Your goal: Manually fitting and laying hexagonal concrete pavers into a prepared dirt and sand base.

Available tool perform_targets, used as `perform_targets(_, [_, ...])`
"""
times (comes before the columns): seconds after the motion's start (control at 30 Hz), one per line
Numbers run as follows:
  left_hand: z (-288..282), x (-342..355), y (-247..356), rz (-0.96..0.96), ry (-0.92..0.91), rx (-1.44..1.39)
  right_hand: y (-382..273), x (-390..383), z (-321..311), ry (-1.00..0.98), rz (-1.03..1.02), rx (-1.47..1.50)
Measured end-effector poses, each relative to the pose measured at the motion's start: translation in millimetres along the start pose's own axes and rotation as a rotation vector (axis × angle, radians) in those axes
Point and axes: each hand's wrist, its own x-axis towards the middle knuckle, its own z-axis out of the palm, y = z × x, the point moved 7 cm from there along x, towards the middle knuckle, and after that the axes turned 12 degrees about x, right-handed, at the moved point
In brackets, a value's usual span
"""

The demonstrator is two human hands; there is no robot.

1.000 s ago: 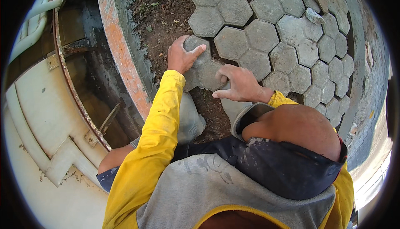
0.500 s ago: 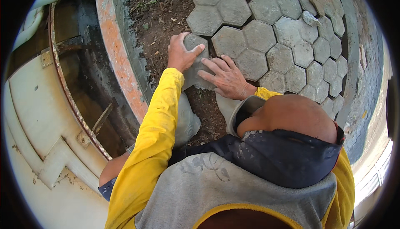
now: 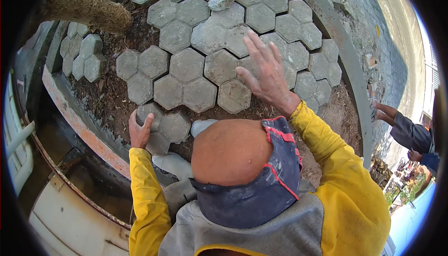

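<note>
At the near left of the paving, my left hand (image 3: 141, 131) grips the outer edge of a grey concrete paver (image 3: 175, 126) shaped like three joined hexagons. Its thumb lies on top and the fingers curl down the side. That paver rests by my feet, a little apart from the laid pavers (image 3: 186, 93) beyond it. My right hand (image 3: 269, 72) is open, fingers spread, over the laid pavers to the right. It holds nothing, and I cannot tell whether it touches them.
A concrete kerb (image 3: 347, 69) runs down the right side and an orange-stained low wall (image 3: 79, 121) down the left. A tree trunk (image 3: 86, 6) rises at the far left. A loose stone (image 3: 221, 3) lies on the pavers. Another person (image 3: 406, 132) is at the right edge.
My right hand has left the near paver and moved away to the right over the laid ones. My left hand stays on the paver. The view has swung to the right.
</note>
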Motion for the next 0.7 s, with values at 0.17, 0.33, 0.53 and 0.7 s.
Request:
perform_targets(0.17, [-14.0, -0.3, -11.2, -0.132, 0.041, 0.039, -3.9, 23.6, 24.9, 0.103, 0.015, -0.154])
perform_targets(0.33, [4.2, -7.6, -33.4, -0.214, 0.16, 0.047, 40.5, 3.5, 98.2, -0.169, 0.064, -0.209])
perform_targets(0.53, [6.9, -19.4, -68.3, -0.371, -0.068, 0.09, 5.6, 25.7, 122.2, -0.204, -0.005, -0.062])
perform_targets(0.7, [13.1, -28.7, -45.8, -0.297, -0.006, 0.082, 2.4, 39.5, 122.8, -0.133, -0.115, -0.066])
